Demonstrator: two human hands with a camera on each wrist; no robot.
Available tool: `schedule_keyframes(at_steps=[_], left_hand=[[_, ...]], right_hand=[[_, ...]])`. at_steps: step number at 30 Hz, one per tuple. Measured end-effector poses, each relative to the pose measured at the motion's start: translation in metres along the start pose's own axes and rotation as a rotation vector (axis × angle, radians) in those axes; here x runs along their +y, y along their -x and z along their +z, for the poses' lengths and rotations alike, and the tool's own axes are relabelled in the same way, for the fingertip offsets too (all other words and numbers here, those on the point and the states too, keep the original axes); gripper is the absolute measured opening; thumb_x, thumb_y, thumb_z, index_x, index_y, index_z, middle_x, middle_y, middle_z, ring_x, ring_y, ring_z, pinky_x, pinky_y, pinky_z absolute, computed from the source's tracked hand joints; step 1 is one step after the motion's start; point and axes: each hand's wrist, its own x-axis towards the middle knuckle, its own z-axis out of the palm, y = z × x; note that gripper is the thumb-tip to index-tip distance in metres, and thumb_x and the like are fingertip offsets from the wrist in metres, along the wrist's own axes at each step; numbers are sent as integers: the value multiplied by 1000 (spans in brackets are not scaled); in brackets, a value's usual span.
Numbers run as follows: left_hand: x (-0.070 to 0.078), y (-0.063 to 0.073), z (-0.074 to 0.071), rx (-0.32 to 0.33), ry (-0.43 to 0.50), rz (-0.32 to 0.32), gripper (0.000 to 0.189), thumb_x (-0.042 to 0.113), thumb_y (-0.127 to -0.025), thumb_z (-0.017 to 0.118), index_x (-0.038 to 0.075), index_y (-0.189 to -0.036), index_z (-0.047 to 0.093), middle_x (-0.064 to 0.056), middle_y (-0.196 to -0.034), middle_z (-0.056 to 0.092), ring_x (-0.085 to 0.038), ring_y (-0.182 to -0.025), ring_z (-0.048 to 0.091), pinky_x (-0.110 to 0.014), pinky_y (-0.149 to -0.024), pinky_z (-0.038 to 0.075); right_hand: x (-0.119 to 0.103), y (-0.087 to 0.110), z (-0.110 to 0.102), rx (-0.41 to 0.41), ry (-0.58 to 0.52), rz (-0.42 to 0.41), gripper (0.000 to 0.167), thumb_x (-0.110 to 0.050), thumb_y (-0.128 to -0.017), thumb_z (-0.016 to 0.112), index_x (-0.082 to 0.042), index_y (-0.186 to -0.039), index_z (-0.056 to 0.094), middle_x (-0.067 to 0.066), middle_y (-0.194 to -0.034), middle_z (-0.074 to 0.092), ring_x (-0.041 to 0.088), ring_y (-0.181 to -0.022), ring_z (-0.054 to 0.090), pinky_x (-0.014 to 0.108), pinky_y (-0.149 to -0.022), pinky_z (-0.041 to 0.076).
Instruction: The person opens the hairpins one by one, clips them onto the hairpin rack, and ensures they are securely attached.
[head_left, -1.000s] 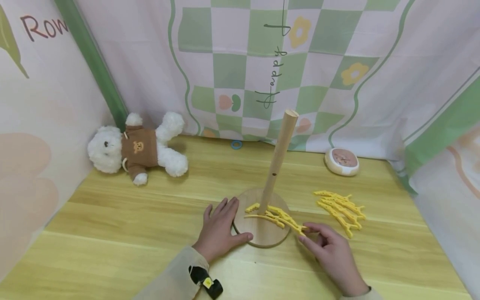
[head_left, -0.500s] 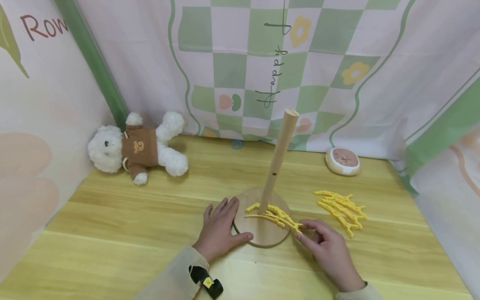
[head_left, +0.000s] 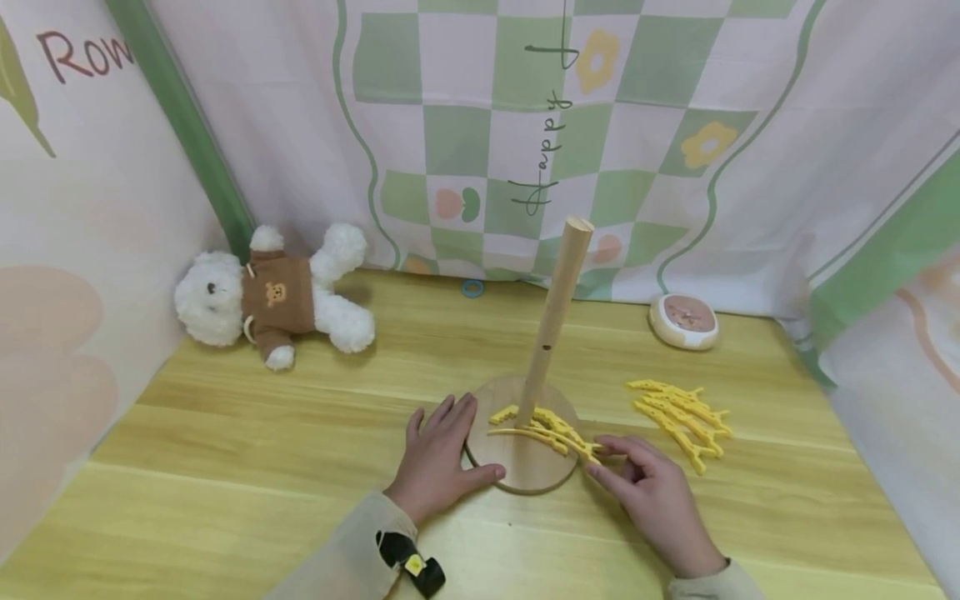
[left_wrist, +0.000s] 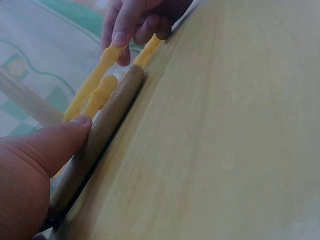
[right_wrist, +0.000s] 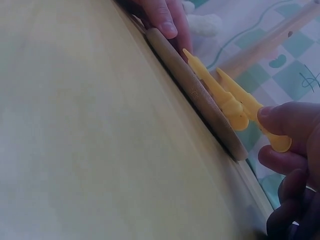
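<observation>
A round wooden base (head_left: 525, 473) carries an upright wooden post (head_left: 558, 308). My left hand (head_left: 441, 462) rests on the left rim of this base, fingers straight and thumb along the near edge. Between thumb and fingers of my right hand (head_left: 663, 507) is the forked end of a yellow branch-shaped plastic piece (right_wrist: 246, 97). It reaches leftward over the base, in front of the post. Other yellow branch pieces (right_wrist: 231, 112) lie on the base around the post's foot, partly hidden by one another. In the left wrist view the held piece (left_wrist: 92, 85) sits above them.
Several more yellow branch pieces (head_left: 684, 419) lie in a pile right of the base. A white plush toy (head_left: 281, 296) in a brown shirt lies at back left. A blue ring (head_left: 472, 289) and a rounded white-and-pink device (head_left: 684, 322) are near the back curtain (head_left: 457, 142).
My right hand has shifted slightly left with the yellow branch piece, bringing it further over the base. The left hand has stayed in place.
</observation>
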Motion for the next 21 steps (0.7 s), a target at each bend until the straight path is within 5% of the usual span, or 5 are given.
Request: schedule_keyframes(at_steps=[21], left_hand=[[0, 0, 1, 14, -4, 7, 104, 67, -81, 69, 7, -157, 32, -9, -162, 31, -33, -150, 24, -63, -118, 5]], right_hand=[[-1, -3, 3, -3, -27, -3, 33, -8, -78, 85, -10, -109, 75, 1, -96, 71, 5, -54, 46, 22, -43, 41]])
